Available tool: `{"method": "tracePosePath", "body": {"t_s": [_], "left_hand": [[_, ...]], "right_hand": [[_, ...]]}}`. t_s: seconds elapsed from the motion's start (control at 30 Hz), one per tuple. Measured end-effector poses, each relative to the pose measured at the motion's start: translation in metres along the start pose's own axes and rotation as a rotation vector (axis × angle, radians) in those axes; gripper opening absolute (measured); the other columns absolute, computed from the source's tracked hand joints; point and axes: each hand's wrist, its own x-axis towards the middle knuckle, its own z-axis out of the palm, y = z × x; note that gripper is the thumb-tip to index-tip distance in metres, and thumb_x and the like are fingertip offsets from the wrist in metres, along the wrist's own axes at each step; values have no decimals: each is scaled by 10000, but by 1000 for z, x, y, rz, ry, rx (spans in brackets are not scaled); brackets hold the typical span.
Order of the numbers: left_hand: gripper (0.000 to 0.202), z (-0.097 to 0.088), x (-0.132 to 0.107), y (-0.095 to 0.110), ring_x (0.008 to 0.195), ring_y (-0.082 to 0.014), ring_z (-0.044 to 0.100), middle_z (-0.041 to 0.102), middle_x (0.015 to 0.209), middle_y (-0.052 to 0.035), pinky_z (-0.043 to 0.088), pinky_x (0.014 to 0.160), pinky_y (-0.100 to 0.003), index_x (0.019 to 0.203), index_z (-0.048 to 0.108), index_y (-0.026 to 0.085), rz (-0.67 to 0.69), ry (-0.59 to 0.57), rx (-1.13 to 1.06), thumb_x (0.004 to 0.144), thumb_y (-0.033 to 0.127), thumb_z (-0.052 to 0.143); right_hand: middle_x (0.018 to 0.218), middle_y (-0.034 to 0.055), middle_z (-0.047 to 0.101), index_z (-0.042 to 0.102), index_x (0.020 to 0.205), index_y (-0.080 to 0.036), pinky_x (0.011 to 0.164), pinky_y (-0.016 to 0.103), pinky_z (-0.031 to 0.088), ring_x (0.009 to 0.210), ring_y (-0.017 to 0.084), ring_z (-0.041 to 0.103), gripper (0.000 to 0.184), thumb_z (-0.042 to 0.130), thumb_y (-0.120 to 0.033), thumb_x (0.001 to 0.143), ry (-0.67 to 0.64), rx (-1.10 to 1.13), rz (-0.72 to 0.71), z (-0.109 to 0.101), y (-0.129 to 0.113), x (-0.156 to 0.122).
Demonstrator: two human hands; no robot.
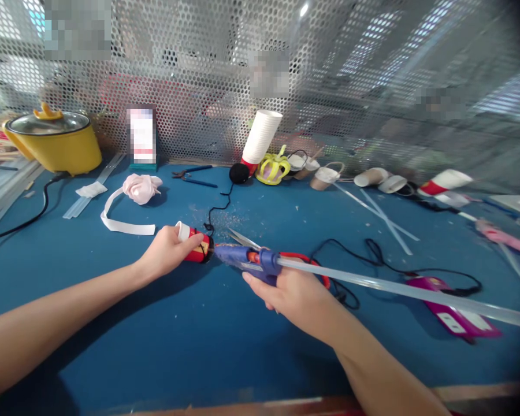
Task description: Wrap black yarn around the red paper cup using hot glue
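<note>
A small red and white paper cup (195, 245) lies on its side in my left hand (167, 249), fingers wrapped round it. Black yarn is wound at the cup's bottom end, and a strand runs back to a black yarn ball (239, 173). My right hand (292, 289) grips a blue glue gun (247, 258), its nozzle pointing left, at or very near the cup's yarn-covered end. Out of the gun's back a long clear glue stick (394, 284) reaches to the right edge. Scissors (244, 238) lie behind the gun, their handles partly hidden.
A yellow electric pot (60, 141) stands back left, near a phone (142, 136) on a stand. Pliers (196, 175), a pale fabric flower (141, 189) and a stack of paper cups (262, 137) line the back. A purple power strip (455, 309) with black cords lies right.
</note>
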Motion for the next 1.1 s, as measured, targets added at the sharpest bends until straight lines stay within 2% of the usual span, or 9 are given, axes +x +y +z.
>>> {"method": "tracePosePath", "body": {"t_s": [0.2, 0.4, 0.47, 0.6, 0.83, 1.1], "left_hand": [[420, -1, 1, -1, 460, -76, 250, 295, 471, 59, 192, 424, -233, 504, 365, 184, -4, 19, 10, 704, 533, 488], [405, 1, -1, 0, 459, -80, 268, 332, 482, 55, 206, 430, -231, 539, 423, 174, 24, 14, 5, 703, 538, 491], [403, 1, -3, 0, 458, -80, 261, 329, 484, 54, 203, 428, -233, 537, 422, 175, 25, 20, 15, 705, 534, 493], [414, 2, -5, 0, 453, -79, 242, 308, 482, 52, 196, 423, -237, 517, 396, 184, 35, 16, 41, 716, 537, 479], [417, 4, -9, 0, 457, -77, 232, 285, 484, 52, 197, 429, -237, 511, 378, 184, 49, 9, 76, 722, 531, 475], [413, 4, -9, -1, 454, -73, 217, 247, 482, 58, 175, 421, -236, 506, 351, 187, 62, 1, 75, 732, 510, 474]], "right_hand": [[400, -38, 506, 585, 676, -179, 394, 207, 355, 352, 96, 480, 187, 486, -304, 773, -14, -9, -78, 5, 6, 0], [380, -36, 503, 547, 618, -189, 390, 215, 391, 354, 112, 504, 234, 469, -343, 777, -33, 130, 133, -5, -9, 3], [366, -41, 493, 552, 632, -192, 375, 217, 382, 338, 113, 492, 214, 481, -342, 768, -18, 148, 162, -7, -11, 5], [353, -46, 485, 554, 647, -194, 370, 218, 372, 327, 112, 480, 179, 495, -322, 756, 19, 152, 167, -6, -10, 9], [396, -34, 508, 502, 602, -188, 399, 195, 408, 347, 94, 485, 206, 481, -307, 769, -27, 233, 205, -3, -9, 18], [400, -36, 494, 486, 591, -175, 367, 168, 375, 350, 70, 447, 213, 503, -300, 763, -52, 363, 198, -4, -8, 20]]}}
